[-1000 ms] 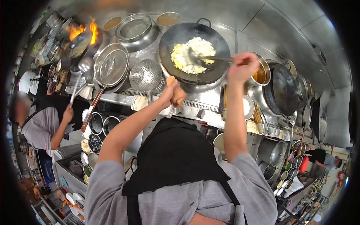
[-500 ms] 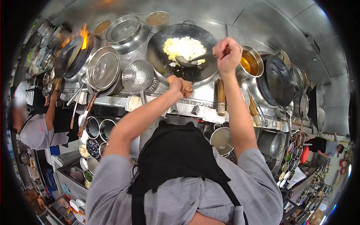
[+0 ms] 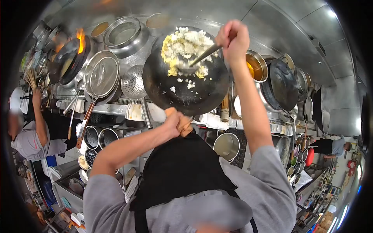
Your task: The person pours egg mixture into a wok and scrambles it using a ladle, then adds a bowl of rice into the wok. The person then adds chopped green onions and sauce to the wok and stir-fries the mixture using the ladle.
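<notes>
My left hand (image 3: 174, 121) is closed around a folded brown cloth (image 3: 185, 126) at the near edge of the black wok (image 3: 175, 99), gripping the wok there. The grip point itself is hidden by the cloth. White rice with yellow egg (image 3: 188, 43) is bunched toward the wok's far side, with loose grains nearer me. Above the wok's right side, my right hand (image 3: 235, 39) is wrapped around the handle of a ladle (image 3: 206, 54). The ladle's head is blurred and lies against the rice.
Left of the wok are a perforated skimmer (image 3: 133, 81) and a mesh strainer (image 3: 101, 73). A pot of amber liquid (image 3: 257, 66) and another wok (image 3: 283, 85) stand to the right. At far left, a co-worker (image 3: 33, 136) stands near a flaming wok (image 3: 64, 58).
The wok has come toward me and tilted, with my left hand lower. The rice has spread and bunched toward the far side. My right hand and the ladle have risen.
</notes>
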The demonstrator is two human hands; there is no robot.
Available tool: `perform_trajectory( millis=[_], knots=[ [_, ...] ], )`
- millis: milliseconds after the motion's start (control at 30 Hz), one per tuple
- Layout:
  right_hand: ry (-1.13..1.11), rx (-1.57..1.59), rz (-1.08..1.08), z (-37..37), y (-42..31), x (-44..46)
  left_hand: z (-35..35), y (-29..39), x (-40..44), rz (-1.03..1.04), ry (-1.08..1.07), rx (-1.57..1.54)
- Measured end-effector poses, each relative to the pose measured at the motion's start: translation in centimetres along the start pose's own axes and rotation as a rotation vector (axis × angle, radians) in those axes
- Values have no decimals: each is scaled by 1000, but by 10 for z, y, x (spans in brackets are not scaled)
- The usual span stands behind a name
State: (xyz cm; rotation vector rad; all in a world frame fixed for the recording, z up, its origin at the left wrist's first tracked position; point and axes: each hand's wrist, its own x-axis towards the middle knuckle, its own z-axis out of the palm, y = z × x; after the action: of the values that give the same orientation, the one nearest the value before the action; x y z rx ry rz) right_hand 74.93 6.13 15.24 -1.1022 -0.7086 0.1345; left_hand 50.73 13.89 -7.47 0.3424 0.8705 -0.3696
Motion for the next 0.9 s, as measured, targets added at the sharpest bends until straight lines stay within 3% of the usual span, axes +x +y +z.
perform_trajectory(
  millis=[67,133,167,267,300,400,433,467,500,533,600,667,733,833,867,900],
  knots=[
    [86,51,129,7,-6,26,8,36,11,-175,-451,-78],
    [-25,53,20,26,16,26,38,56,13,99,-83,51],
    [-114,24,38,26,31,33,10,58,50,146,-149,113],
    [-65,-134,-273,36,0,61,-49,52,125,239,-80,144],
    [-129,34,-119,29,-21,69,-84,46,153,75,-369,69],
    [-117,121,-61,17,-58,49,-50,23,104,152,-13,-54],
    [-37,105,-56,16,-60,37,-19,32,64,136,-64,-50],
    [41,91,-48,15,-58,25,-48,44,112,36,-276,-43],
    [121,78,-34,14,-57,11,-17,57,94,108,-180,-3],
    [126,64,-44,14,-69,4,-34,71,133,146,-534,10],
    [207,-48,-155,38,-114,2,-7,97,130,233,-248,134],
    [10,15,-221,30,-166,6,5,103,140,299,-29,179],
    [-223,67,-358,23,-201,8,7,101,131,276,-8,266],
    [-187,99,-464,4,-147,-22,-9,107,106,192,-107,367],
    [126,4,-556,11,-87,-37,-17,113,97,158,-167,394],
    [176,-82,-545,2,-13,-44,-38,119,101,59,-285,345]
  ],
)
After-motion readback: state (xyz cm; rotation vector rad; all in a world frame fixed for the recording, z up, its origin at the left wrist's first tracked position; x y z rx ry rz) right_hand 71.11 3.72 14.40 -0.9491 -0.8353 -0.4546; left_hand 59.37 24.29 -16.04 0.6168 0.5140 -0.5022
